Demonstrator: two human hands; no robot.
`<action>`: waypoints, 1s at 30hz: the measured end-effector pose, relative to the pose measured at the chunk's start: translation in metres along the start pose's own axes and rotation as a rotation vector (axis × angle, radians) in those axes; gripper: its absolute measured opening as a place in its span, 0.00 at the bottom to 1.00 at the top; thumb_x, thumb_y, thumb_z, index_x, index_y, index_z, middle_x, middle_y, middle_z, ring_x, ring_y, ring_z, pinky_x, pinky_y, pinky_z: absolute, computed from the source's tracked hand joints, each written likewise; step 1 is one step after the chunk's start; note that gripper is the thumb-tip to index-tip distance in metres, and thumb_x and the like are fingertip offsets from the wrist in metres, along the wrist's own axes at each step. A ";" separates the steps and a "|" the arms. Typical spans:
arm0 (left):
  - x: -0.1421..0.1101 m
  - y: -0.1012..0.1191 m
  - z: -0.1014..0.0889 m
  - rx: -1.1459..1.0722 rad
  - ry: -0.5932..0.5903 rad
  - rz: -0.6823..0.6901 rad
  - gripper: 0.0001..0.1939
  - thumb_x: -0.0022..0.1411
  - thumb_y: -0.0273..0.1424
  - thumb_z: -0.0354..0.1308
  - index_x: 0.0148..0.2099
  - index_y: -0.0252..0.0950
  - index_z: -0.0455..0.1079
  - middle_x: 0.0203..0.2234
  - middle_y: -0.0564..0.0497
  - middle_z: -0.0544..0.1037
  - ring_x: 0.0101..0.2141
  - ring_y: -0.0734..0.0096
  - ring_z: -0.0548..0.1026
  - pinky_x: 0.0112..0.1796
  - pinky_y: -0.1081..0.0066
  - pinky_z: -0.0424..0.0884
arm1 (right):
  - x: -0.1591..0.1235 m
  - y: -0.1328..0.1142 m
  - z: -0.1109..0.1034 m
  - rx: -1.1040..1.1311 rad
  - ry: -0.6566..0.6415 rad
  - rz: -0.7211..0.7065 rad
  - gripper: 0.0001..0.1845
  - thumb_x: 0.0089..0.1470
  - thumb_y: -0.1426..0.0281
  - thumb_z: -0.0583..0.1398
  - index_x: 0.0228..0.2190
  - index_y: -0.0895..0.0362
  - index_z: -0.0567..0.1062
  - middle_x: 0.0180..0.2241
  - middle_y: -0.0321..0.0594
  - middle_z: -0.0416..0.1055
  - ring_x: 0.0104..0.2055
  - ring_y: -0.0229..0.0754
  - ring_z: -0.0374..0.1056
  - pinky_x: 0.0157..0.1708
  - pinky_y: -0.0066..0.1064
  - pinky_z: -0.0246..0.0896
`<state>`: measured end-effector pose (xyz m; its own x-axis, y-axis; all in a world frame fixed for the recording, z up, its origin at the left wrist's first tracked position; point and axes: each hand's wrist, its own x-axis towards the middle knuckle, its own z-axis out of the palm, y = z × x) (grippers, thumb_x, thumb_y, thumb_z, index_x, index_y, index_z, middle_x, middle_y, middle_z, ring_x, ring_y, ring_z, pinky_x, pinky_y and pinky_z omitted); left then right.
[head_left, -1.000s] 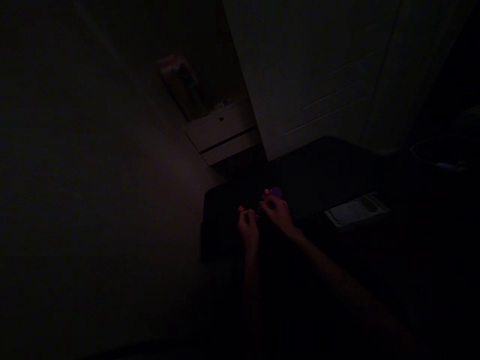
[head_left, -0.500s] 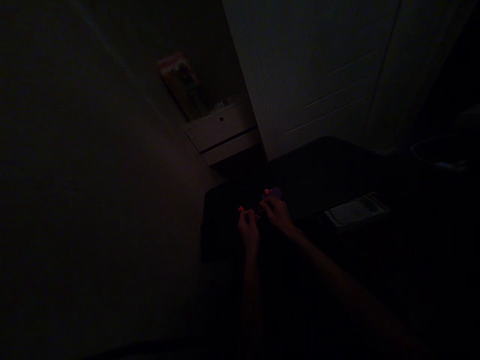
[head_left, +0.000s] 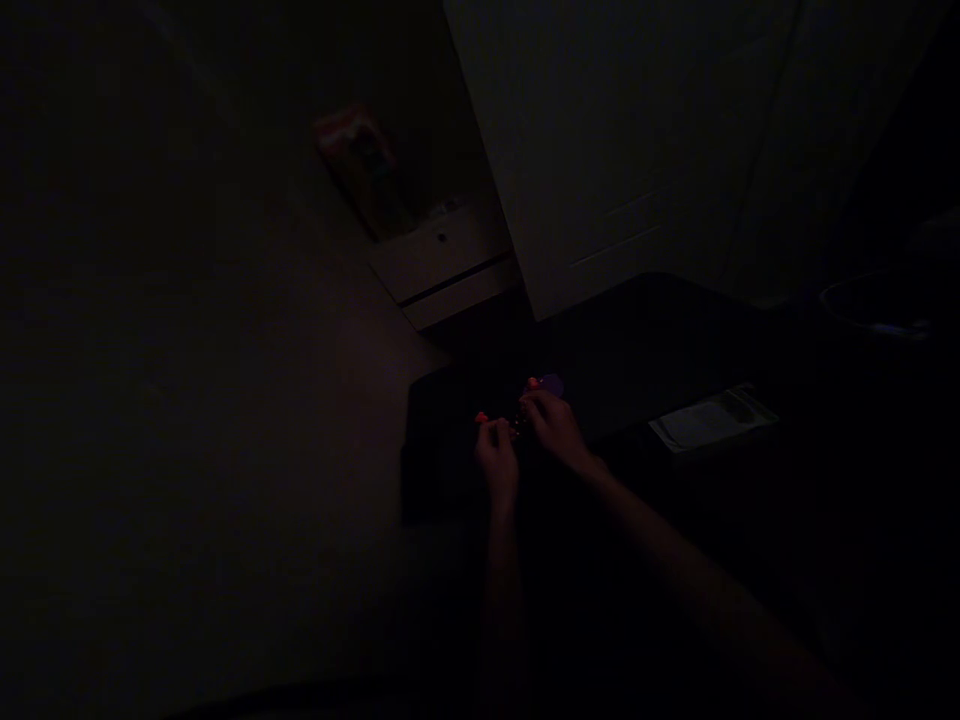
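The picture is very dark. My left hand (head_left: 498,462) is closed in a pinch, with a small bright red piece (head_left: 481,417) showing at its fingertips. Just to its right and slightly farther away, my right hand (head_left: 555,428) has its fingers bent together in a pinch. Another reddish bit (head_left: 533,383) shows beyond those fingers, beside a rounded purple thing (head_left: 553,385). Several tiny pale dots (head_left: 516,433) lie in the gap between the two hands; whether they are joined to what the fingers pinch, I cannot tell.
Beneath the hands is a dark tabletop (head_left: 630,340). A flat pale packet or sheet (head_left: 712,420) lies to the right. A light drawer unit (head_left: 450,255) stands behind, with a red-topped picture or package (head_left: 360,160) above it. A pale panel (head_left: 622,130) rises at the back.
The view has become a little darker. My right hand's fingers have shifted very slightly; my left hand stays in place.
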<state>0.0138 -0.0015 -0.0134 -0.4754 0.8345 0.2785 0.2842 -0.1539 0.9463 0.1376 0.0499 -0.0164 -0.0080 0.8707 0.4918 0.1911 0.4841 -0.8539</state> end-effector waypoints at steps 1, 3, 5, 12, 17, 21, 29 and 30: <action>0.000 0.000 0.000 0.000 0.000 0.002 0.17 0.68 0.45 0.58 0.35 0.37 0.72 0.28 0.51 0.78 0.32 0.68 0.77 0.38 0.69 0.71 | 0.000 0.000 0.000 0.006 0.005 0.004 0.13 0.67 0.64 0.55 0.39 0.55 0.78 0.40 0.46 0.81 0.40 0.47 0.76 0.47 0.38 0.69; 0.001 0.001 0.001 -0.001 -0.001 0.009 0.16 0.68 0.45 0.58 0.36 0.37 0.72 0.29 0.51 0.79 0.32 0.68 0.77 0.38 0.69 0.70 | 0.001 0.000 0.001 0.020 0.015 0.016 0.14 0.67 0.63 0.55 0.40 0.55 0.78 0.40 0.47 0.81 0.40 0.48 0.76 0.46 0.38 0.69; 0.002 0.002 0.001 0.001 -0.003 0.004 0.15 0.68 0.44 0.57 0.36 0.37 0.72 0.29 0.50 0.79 0.32 0.68 0.77 0.38 0.69 0.70 | 0.002 -0.001 0.001 0.028 0.023 0.029 0.15 0.67 0.62 0.55 0.40 0.55 0.79 0.40 0.47 0.81 0.40 0.48 0.77 0.45 0.39 0.70; 0.002 0.002 0.000 0.014 -0.007 0.017 0.16 0.69 0.44 0.57 0.36 0.37 0.73 0.29 0.50 0.79 0.32 0.68 0.77 0.38 0.69 0.70 | 0.003 -0.013 -0.002 0.027 0.058 0.049 0.14 0.66 0.60 0.56 0.37 0.54 0.78 0.39 0.46 0.81 0.41 0.49 0.76 0.48 0.39 0.69; 0.002 0.001 0.000 0.017 0.003 0.013 0.17 0.68 0.46 0.57 0.36 0.37 0.72 0.29 0.51 0.79 0.32 0.68 0.76 0.39 0.69 0.70 | 0.002 -0.020 -0.006 0.028 0.026 0.052 0.12 0.63 0.62 0.54 0.33 0.53 0.74 0.35 0.44 0.78 0.36 0.48 0.74 0.44 0.38 0.67; 0.001 0.005 0.001 0.001 0.000 0.004 0.18 0.68 0.47 0.58 0.35 0.37 0.72 0.28 0.50 0.78 0.31 0.68 0.76 0.37 0.69 0.70 | 0.002 -0.024 -0.009 0.047 0.033 0.066 0.12 0.61 0.64 0.51 0.28 0.52 0.70 0.29 0.40 0.74 0.32 0.46 0.70 0.41 0.36 0.66; 0.001 0.005 0.000 0.018 0.003 -0.001 0.17 0.68 0.46 0.58 0.35 0.37 0.72 0.28 0.51 0.78 0.32 0.68 0.76 0.37 0.69 0.70 | 0.002 -0.023 -0.010 0.014 0.037 0.074 0.16 0.61 0.64 0.50 0.22 0.52 0.64 0.24 0.38 0.69 0.27 0.43 0.64 0.31 0.34 0.59; 0.000 0.005 0.000 0.014 0.002 -0.001 0.17 0.68 0.46 0.58 0.35 0.37 0.72 0.28 0.51 0.78 0.32 0.68 0.76 0.37 0.69 0.70 | 0.002 -0.022 -0.009 0.009 0.042 0.074 0.16 0.61 0.63 0.50 0.22 0.52 0.64 0.23 0.38 0.69 0.27 0.43 0.64 0.31 0.34 0.59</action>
<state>0.0151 -0.0019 -0.0086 -0.4774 0.8335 0.2780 0.2957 -0.1455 0.9441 0.1424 0.0403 0.0049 0.0467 0.8997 0.4340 0.1807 0.4197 -0.8895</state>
